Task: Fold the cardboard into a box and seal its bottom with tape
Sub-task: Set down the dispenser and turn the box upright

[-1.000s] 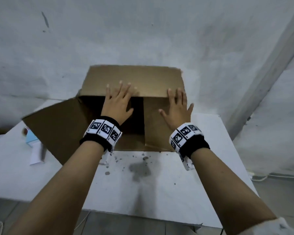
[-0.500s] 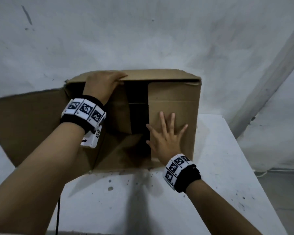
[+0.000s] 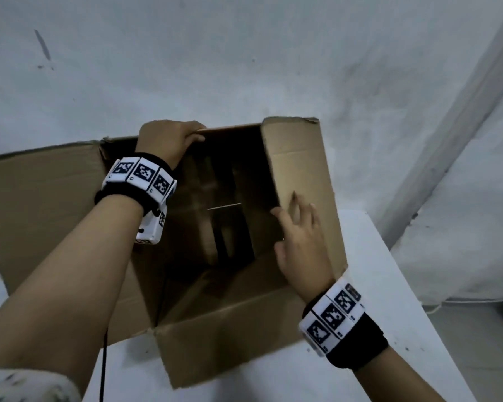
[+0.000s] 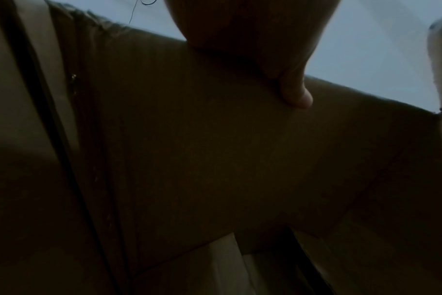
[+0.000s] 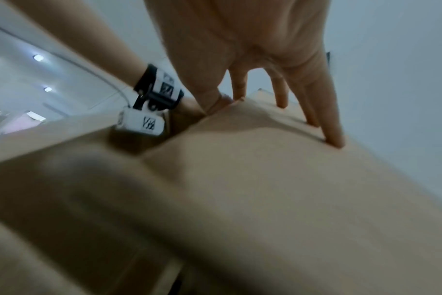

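Looking like a bare storage or workshop room: rough whitewashed wall [image 3: 244, 53] standing behind a stained white table [image 3: 389, 271], grey floor [image 3: 476, 329] showing beside it, a white cable [image 3: 447, 303] trailing along the wall's foot.

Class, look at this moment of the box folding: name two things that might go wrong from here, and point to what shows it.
1. The right hand only presses the right flap with straight fingers; it may spring back.
2. The wide left flap hangs free and may block the fold.
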Available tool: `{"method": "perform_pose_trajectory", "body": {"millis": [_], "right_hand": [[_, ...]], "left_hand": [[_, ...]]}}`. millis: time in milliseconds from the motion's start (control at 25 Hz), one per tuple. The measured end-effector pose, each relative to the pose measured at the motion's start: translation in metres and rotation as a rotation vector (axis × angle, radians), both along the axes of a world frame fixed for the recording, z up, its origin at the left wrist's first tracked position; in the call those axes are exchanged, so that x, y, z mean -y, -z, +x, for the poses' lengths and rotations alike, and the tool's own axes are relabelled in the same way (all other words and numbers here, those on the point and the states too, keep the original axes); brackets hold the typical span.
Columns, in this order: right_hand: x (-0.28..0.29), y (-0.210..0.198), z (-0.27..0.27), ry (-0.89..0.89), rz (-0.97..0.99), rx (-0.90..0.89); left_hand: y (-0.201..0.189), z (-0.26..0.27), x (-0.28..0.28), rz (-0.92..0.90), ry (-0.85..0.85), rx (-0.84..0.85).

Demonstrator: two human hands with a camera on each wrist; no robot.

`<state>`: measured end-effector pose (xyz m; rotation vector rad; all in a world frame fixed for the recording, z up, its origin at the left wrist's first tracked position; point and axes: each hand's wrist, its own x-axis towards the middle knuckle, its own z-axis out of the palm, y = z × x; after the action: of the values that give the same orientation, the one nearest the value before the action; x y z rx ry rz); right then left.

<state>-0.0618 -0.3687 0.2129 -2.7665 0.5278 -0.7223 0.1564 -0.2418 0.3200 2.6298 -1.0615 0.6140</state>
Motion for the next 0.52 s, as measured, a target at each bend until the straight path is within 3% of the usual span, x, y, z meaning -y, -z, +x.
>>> {"method": "perform_pose_trajectory", "body": {"millis": [120, 280, 360, 400, 480, 520], "right_hand": [[0.028, -0.024, -0.021, 0.105, -0.093, 0.282], [0.077, -0.032, -0.044, 0.461, -0.257, 0.348], [0.106, -0.026, -0.047, 0.655, -0.154, 0.179], [0.118, -0.017, -0.045, 0.668, -0.050, 0.046], [0.124, 0.008, -0.034, 0.527, 0.187, -0.073], [0.119, 0.023, -0.028, 0.386, 0.369, -0.014]], "left_hand": [[0.002, 0.001, 0.006, 0.007, -0.005, 0.016], [0.002, 0.000, 0.005, 0.007, 0.008, 0.033], [0.002, -0.002, 0.002, 0.004, 0.021, 0.033], [0.002, -0.003, 0.001, 0.000, 0.037, 0.035], [0.002, -0.005, -0.001, -0.013, 0.072, 0.039], [0.002, -0.007, -0.002, -0.021, 0.078, 0.044]]}}
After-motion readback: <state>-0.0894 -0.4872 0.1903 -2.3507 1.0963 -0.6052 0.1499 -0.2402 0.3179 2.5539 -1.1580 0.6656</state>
